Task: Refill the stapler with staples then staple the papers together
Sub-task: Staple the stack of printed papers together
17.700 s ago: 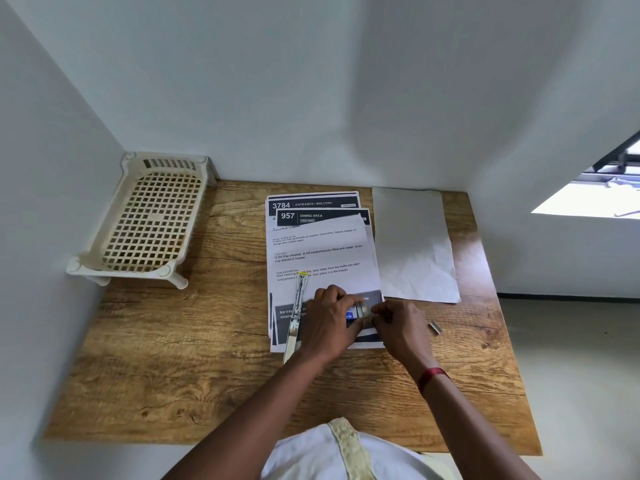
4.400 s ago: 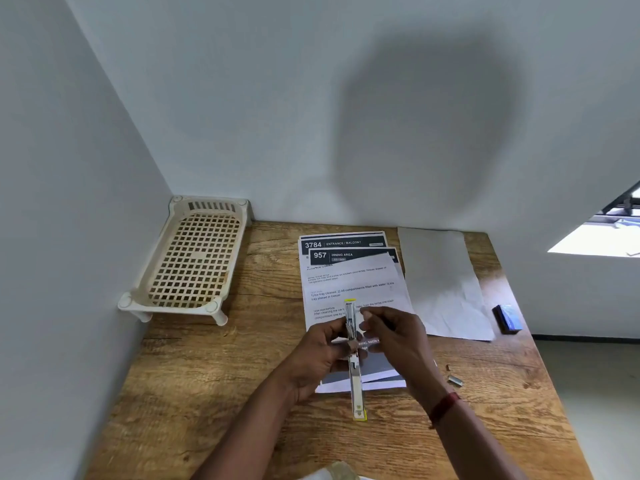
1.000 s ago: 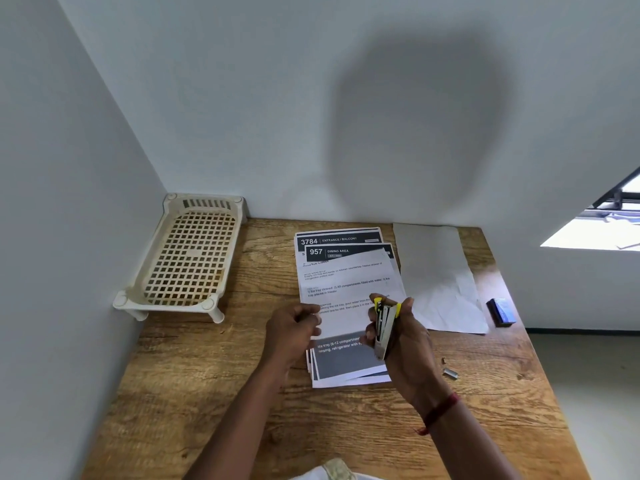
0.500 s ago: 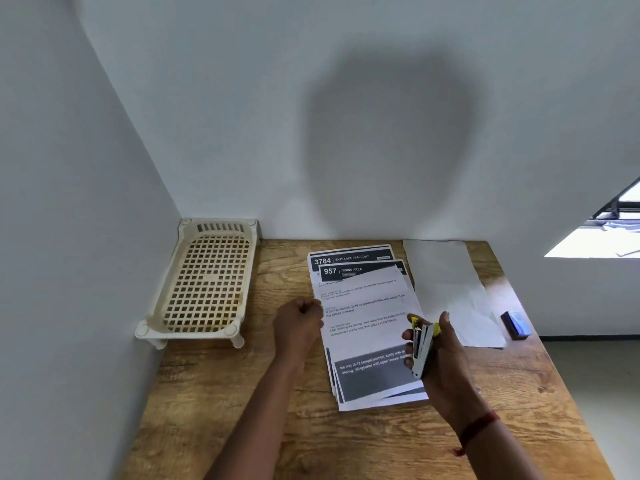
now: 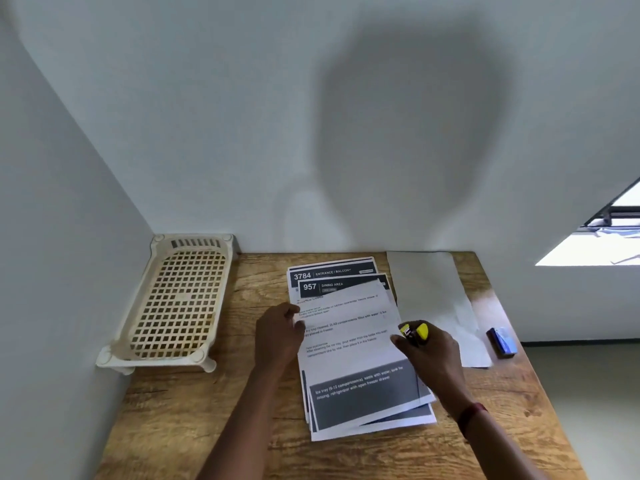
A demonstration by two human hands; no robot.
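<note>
A loose stack of printed papers [image 5: 349, 344] lies fanned on the wooden table [image 5: 194, 420]. My left hand [image 5: 277, 334] rests at the stack's left edge, fingers curled onto the top sheet's edge. My right hand [image 5: 429, 355] hovers over the stack's right edge and grips the stapler [image 5: 414, 331], of which only the yellow-tipped end shows above my fingers. A small blue staple box [image 5: 502, 342] sits near the table's right edge.
A cream perforated plastic tray [image 5: 180, 299] stands in the back left corner against the walls. A blank white sheet [image 5: 433, 299] lies to the right of the stack. The table's right edge drops to the floor.
Both hands moved forward over the papers. My right hand brought the stapler to the stack's right edge, and my left hand reached the top sheet's left edge.
</note>
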